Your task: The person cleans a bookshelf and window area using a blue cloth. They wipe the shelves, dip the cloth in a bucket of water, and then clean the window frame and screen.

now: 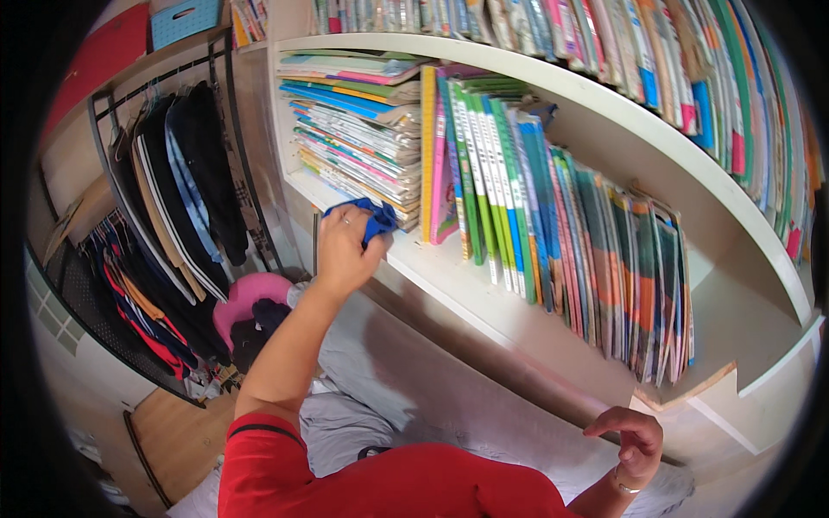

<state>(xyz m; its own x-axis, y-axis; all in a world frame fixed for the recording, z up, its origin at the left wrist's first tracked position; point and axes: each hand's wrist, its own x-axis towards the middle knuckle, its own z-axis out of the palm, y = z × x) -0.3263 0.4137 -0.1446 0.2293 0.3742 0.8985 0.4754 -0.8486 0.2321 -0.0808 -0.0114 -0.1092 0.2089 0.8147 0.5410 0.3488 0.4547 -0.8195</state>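
Note:
My left hand [350, 249] is closed around a bunched blue cloth [380, 219], which it presses against the front edge of a white bookshelf [447, 288]. Just behind the cloth lies a stack of books and booklets [363, 142] on its side. To the right, a row of upright books [499, 194] stands on the same shelf board, some leaning. At the lower right, my right hand [631, 443] is raised in front of the shelf with fingers bent and apart, holding nothing; a bracelet is on its wrist.
Above, another shelf is packed with books [583, 39]. Clothes hang on a black rack [227, 129] at the left, near a pink rounded item [249, 294]. Below the shelf are a grey padded surface [401, 349] and rumpled grey bedding [343, 421].

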